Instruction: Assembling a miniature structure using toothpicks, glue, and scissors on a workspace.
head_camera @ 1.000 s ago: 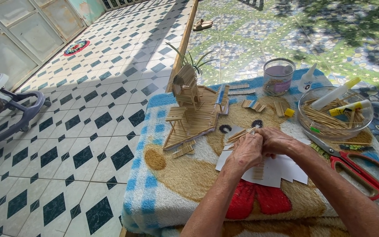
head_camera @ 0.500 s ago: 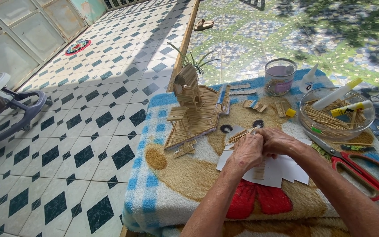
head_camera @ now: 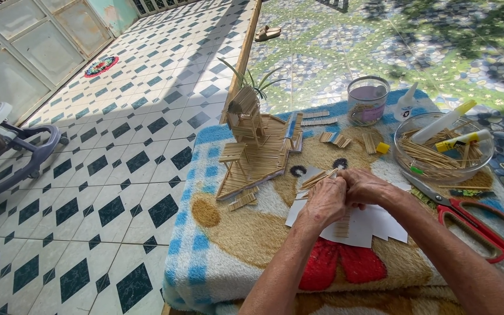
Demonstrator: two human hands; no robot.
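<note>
A small bundle of thin wooden sticks [head_camera: 317, 178] juts out up and to the left from between two bare hands, its long axis slanting from lower left to upper right toward the fingers. The left hand [head_camera: 324, 202] is curled shut around the near end of the bundle, knuckles up. The right hand [head_camera: 367, 187] presses against it from the right, fingers bent over the same sticks; how tightly it pinches them cannot be told. Both hands touch each other, and the left is the nearer to the free tips.

Directly under the hands lie white paper sheets [head_camera: 374, 227], with a short row of glued sticks on them just below the left hand. All of this rests on a fluffy blue and tan blanket [head_camera: 217, 233].

Up and left of the hands stands a small stick-built house model [head_camera: 252, 146]. To the right of the right hand lie red-handled scissors [head_camera: 479, 224]. Beyond them, up and right, a clear glass bowl [head_camera: 401, 154] holds loose sticks and glue bottles. Straight ahead, farther off, stands a clear jar [head_camera: 367, 100].
</note>
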